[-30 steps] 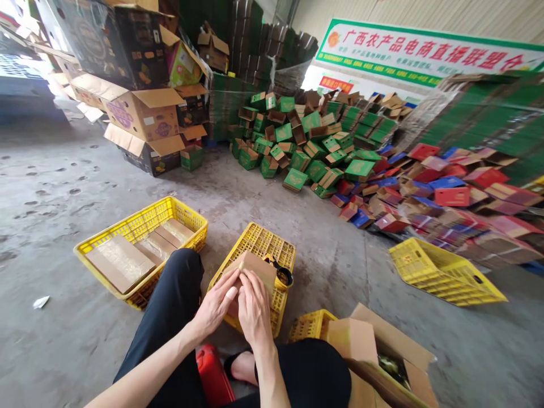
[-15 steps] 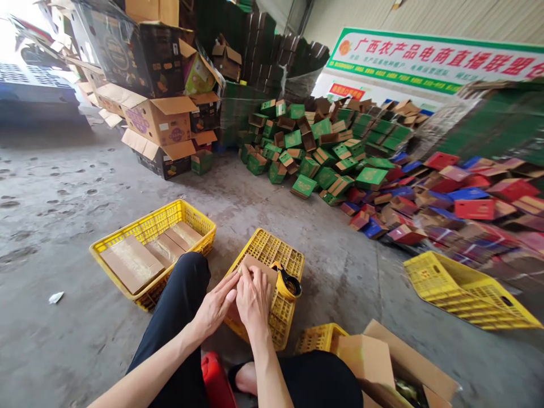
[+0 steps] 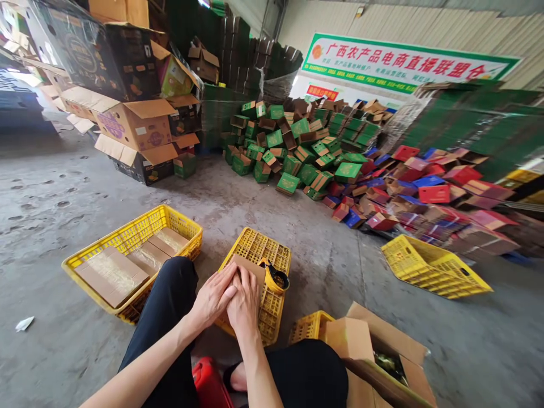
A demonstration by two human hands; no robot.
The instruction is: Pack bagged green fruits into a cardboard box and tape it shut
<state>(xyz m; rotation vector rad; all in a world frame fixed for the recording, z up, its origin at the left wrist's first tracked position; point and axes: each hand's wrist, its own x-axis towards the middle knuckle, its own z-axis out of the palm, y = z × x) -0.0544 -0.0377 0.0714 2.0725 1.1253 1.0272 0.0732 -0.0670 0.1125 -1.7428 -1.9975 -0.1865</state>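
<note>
A small brown cardboard box [image 3: 250,266] rests on an upturned yellow plastic crate [image 3: 260,249] between my knees. My left hand [image 3: 212,296] and my right hand [image 3: 244,303] press on the near side of the box, fingers laid close together over its flaps. A yellow tape dispenser [image 3: 276,276] lies on the crate just right of the box. Most of the box is hidden behind my hands.
A yellow crate [image 3: 127,238] with taped brown boxes sits at the left. An open cardboard carton [image 3: 374,351] stands at the lower right beside another yellow crate [image 3: 433,266]. Piles of green, red and blue boxes [image 3: 340,164] lie beyond. A red stool [image 3: 208,379] is under me.
My hands have slid slightly down and toward me over the small box. The view has shifted a little; the box, crate and dispenser stay in place.
</note>
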